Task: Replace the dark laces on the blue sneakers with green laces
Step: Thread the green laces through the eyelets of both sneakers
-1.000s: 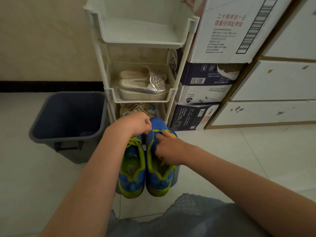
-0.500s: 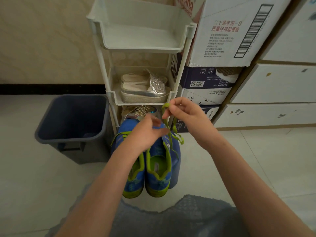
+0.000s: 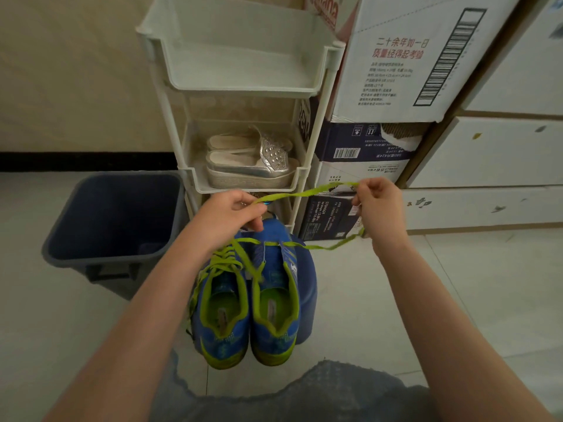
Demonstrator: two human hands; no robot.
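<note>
Two blue sneakers with green lining stand side by side on a blue stool, heels toward me. The left sneaker is laced in green. The right sneaker has a green lace through only its front eyelets. My left hand pinches one stretch of that lace above the toes. My right hand grips the lace further right. Between my hands the lace runs taut, and a second stretch leads from my right hand down to the shoe. No dark lace is visible.
A dark blue bin stands on the floor to the left. Behind the sneakers is a white shelf rack holding silver sandals. Stacked cardboard boxes and white drawers fill the right.
My hands rose from the right sneaker's front and moved apart. The green lace, bunched between them half a second ago, is now pulled out straight to the right.
</note>
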